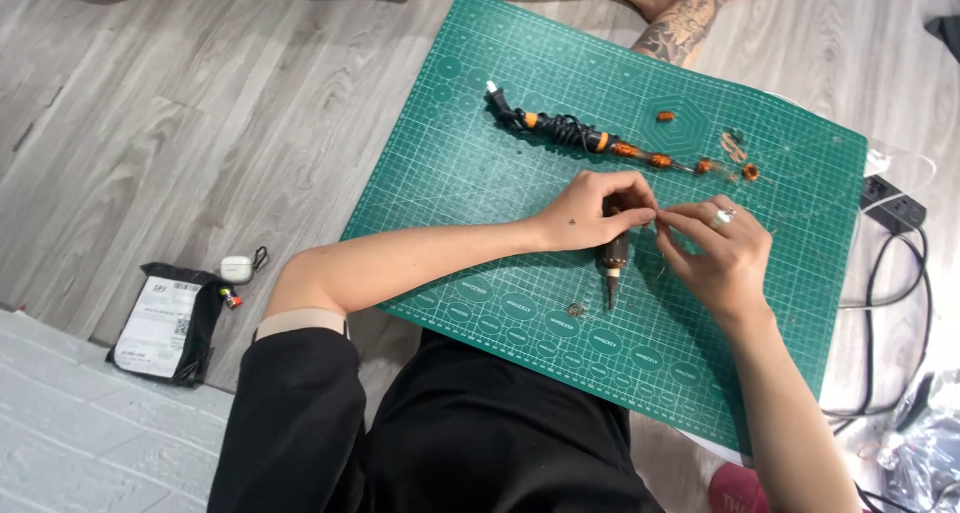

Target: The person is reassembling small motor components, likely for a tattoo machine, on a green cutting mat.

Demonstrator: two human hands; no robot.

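My left hand (592,211) and my right hand (722,253) meet fingertip to fingertip over a green cutting mat (470,173). Between the fingertips both hands pinch something very thin, too small to identify. A dark brown tool with a metal tip (612,263) lies on the mat just under my left hand. My right hand wears a ring. Beyond the hands lies a black-and-orange tool with a wound cord (565,130), followed by a row of small orange beads (660,160).
A few loose orange pieces (738,153) sit near the mat's far right. A black pouch with a white label (165,323) and a small white case (236,268) lie on the wooden floor at left. A power strip with cables (895,208) is at right. Another person's tattooed leg (690,18) rests beyond the mat.
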